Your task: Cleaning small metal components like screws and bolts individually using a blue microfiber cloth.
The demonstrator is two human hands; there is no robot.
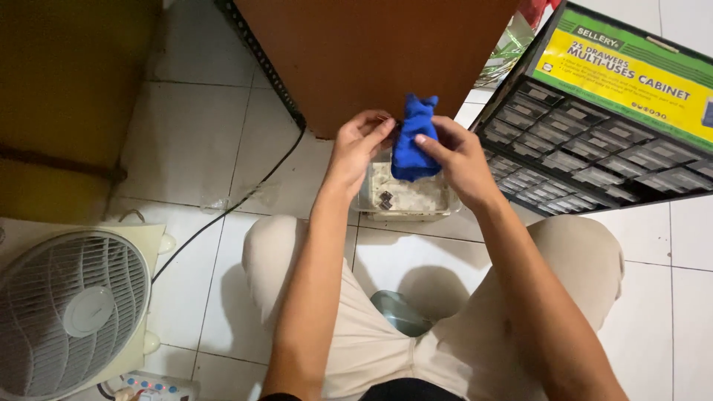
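Pinching a soft, crumpled blue cloth (413,141) from both sides, the left hand (359,147) and right hand (454,157) each kept a closed grip on its folds, holding it just above a shallow, clear plastic tray (405,194) that sat on the glossy white tiled floor (200,141). Small dark metal pieces (385,199) lay in the tray's grimy bottom. A black multi-drawer cabinet (594,141) of small translucent drawers stood just right, a round-grilled cream fan (70,312) well apart, lower left.

Both bare arms stretched forward, hands close together.
Left hand (358,145) curls its fingers at the small blue fabric cloth (413,141); right hand (454,160) pinches that cloth, thumb across it.
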